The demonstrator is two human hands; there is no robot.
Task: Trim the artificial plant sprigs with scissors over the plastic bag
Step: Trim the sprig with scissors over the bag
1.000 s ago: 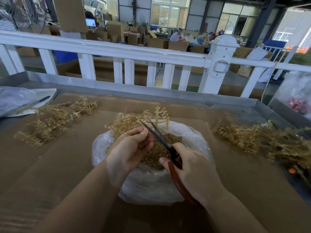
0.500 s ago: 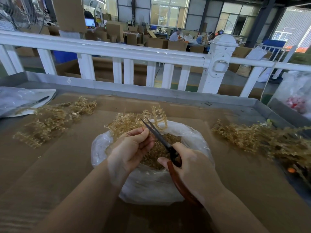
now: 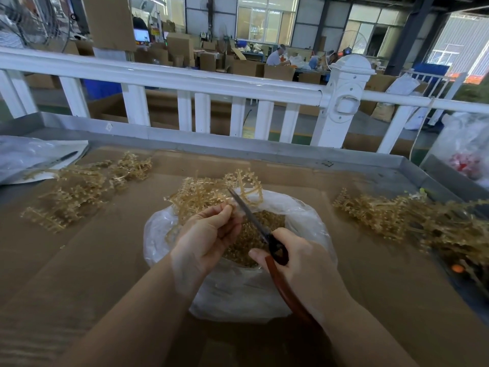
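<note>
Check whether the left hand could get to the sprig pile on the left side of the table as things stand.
Probably not right away: the left hand grips a sprig over the plastic bag. The cardboard between it and the left pile lies bare.

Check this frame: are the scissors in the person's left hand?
No, the right hand grips the scissors, while the left hand pinches a sprig over the plastic bag.

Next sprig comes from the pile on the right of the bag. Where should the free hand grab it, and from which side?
Probably by a bare stem end, not the beaded tips. The right-hand pile lies flat on the cardboard with its branches tangled, so come from above at the near-left edge facing the plastic bag and pinch one stem that sticks out, then lift it free.
</note>
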